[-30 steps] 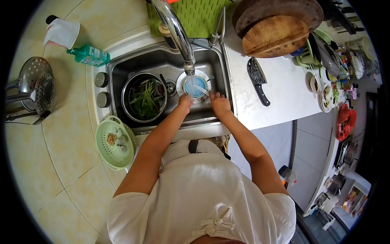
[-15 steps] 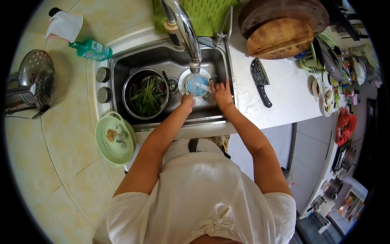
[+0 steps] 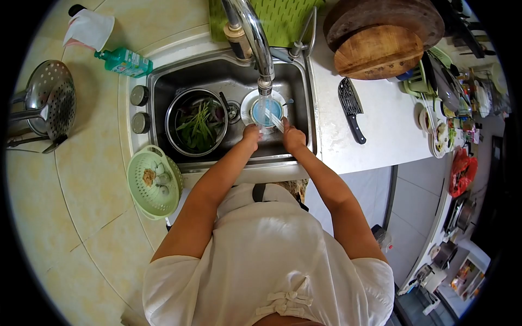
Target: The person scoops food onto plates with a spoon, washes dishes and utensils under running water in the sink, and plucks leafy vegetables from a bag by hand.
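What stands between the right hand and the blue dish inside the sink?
Only a pale slender object, seemingly held by the right hand, slants between them, reaching over the blue dish; no other obstacle is visible.

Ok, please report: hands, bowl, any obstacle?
Left hand near bowl; right hand at white utensil; grips unclear. Bowl under running tap. Pot clear of hands.

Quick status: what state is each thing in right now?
Faucet: running
Right hand: closed on the pale slender item
Left hand: grip unclear
Blue-and-white dishware: under the faucet
Pot: uncovered, leafy greens inside
Cleaver: lying flat, unheld
Green colander: uncovered, contents inside
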A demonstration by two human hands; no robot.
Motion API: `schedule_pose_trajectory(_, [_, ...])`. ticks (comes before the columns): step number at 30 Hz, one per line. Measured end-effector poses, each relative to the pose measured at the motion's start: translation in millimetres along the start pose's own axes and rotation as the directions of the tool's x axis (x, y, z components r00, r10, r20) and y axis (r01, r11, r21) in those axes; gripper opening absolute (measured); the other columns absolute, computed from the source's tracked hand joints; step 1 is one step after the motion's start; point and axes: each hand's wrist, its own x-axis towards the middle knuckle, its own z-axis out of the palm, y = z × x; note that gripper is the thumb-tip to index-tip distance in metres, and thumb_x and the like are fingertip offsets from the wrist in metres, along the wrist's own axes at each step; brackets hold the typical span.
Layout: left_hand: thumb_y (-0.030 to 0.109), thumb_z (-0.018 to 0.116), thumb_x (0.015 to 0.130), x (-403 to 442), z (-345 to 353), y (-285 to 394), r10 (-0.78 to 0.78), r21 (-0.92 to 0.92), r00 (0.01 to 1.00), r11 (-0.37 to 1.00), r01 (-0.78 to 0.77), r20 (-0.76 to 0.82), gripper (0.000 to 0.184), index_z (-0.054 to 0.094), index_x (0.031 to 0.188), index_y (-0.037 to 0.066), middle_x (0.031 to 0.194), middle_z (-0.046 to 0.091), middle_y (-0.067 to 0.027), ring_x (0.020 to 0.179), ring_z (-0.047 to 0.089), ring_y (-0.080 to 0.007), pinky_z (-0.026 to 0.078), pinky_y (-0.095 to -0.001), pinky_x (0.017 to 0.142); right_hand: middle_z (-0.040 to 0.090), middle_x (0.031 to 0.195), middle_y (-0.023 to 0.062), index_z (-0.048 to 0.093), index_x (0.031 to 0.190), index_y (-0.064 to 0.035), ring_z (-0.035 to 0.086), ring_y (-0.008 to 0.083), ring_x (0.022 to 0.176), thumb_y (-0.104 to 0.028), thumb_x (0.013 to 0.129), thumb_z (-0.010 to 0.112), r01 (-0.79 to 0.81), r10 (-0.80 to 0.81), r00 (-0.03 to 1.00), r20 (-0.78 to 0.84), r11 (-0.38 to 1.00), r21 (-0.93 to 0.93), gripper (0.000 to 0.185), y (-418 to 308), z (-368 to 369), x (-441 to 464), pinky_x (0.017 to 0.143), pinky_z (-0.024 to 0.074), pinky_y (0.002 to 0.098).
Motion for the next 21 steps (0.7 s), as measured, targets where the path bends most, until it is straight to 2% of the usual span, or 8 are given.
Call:
schedule_pose_trajectory(2, [0.022,0.055,0.091,5.2,-0.9,-3.8,-0.009,0.006,0.999,1.000,0.009,0.034,0.028,0.051,0.118,0.015,0.098,0.058,-0.0018,0.081,0.060,-0.0185,0.047,-0.0308,0.063,0.062,0.111,0.0183,0.029,0.144,-0.0141,0.067,0.0327,0.090,-0.012,0.088,0.048,-0.035,0.035,0.999,0.003,0.997,0.073,0.059,0.6,-1.3,1.1,0.079,0.0537,0.0402])
schedule_pose_trajectory(5, [0.021,0.058,0.089,-2.4,1.2,0.2,-0.026,0.002,0.999,1.000,0.026,0.031,0.029,0.051,0.116,0.015,0.097,0.059,-0.0017,0.081,0.060,-0.0182,0.046,-0.0305,0.064,0.066,0.104,0.0196,0.047,0.126,-0.0064,0.066,0.0335,0.091,-0.013,0.088,0.047,-0.050,0.041,0.996,0.080,0.991,0.122,0.039,1.4,-12.3,3.4,0.079,0.0530,0.0419])
schedule_pose_trajectory(8, [0.018,0.059,0.087,-7.2,0.2,1.2,-0.014,-0.023,1.000,1.000,0.014,0.003,0.029,0.051,0.115,0.015,0.096,0.060,-0.0017,0.078,0.061,-0.0182,0.047,-0.0307,0.064,0.064,0.108,0.0195,0.042,0.133,-0.0130,0.063,0.0337,0.099,-0.019,0.084,0.057,-0.095,0.073,0.991,0.113,0.974,0.207,0.052,-0.3,-17.9,-2.6,0.084,0.0515,0.0433])
schedule_pose_trajectory(11, [0.014,0.059,0.085,-9.2,-0.5,-1.2,0.014,-0.002,1.000,1.000,-0.014,-0.023,0.028,0.051,0.112,0.015,0.092,0.061,-0.0028,0.074,0.062,-0.0186,0.047,-0.0307,0.063,0.063,0.110,0.0196,0.040,0.135,-0.0144,0.062,0.0344,0.101,-0.025,0.080,0.064,-0.065,0.052,0.997,0.064,0.973,0.220,0.061,-0.1,-8.2,-4.8,0.087,0.0503,0.0437])
schedule_pose_trajectory(13, [0.012,0.058,0.085,-1.7,-2.3,-3.7,0.034,0.013,0.999,0.999,-0.034,-0.038,0.026,0.051,0.110,0.014,0.087,0.063,-0.0047,0.070,0.063,-0.0192,0.048,-0.0311,0.061,0.062,0.112,0.0195,0.039,0.136,-0.0147,0.062,0.0343,0.101,-0.026,0.078,0.066,-0.071,0.059,0.996,0.062,0.973,0.222,0.064,-0.7,-3.6,-0.8,0.087,0.0501,0.0432])
schedule_pose_trajectory(16, [0.012,0.059,0.085,-5.6,-5.6,-0.9,0.039,0.026,0.999,0.999,-0.039,0.022,0.020,0.052,0.104,0.013,0.076,0.064,-0.0072,0.064,0.064,-0.0202,0.048,-0.0323,0.057,0.060,0.115,0.0194,0.038,0.137,-0.0154,0.062,0.0340,0.101,-0.027,0.077,0.067,-0.085,0.076,0.996,0.054,0.976,0.200,0.067,-4.5,-2.3,2.0,0.088,0.0499,0.0423])
schedule_pose_trajectory(21, [0.020,0.062,0.087,-27.3,-3.8,10.3,0.068,-0.033,0.998,0.997,-0.068,-0.007,0.015,0.053,0.094,0.010,0.065,0.062,-0.0070,0.055,0.062,-0.0201,0.047,-0.0322,0.052,0.058,0.117,0.0182,0.037,0.138,-0.0154,0.062,0.0332,0.101,-0.029,0.076,0.069,-0.117,0.113,0.993,0.029,0.980,0.159,0.071,-6.5,-3.4,1.5,0.088,0.0501,0.0409])
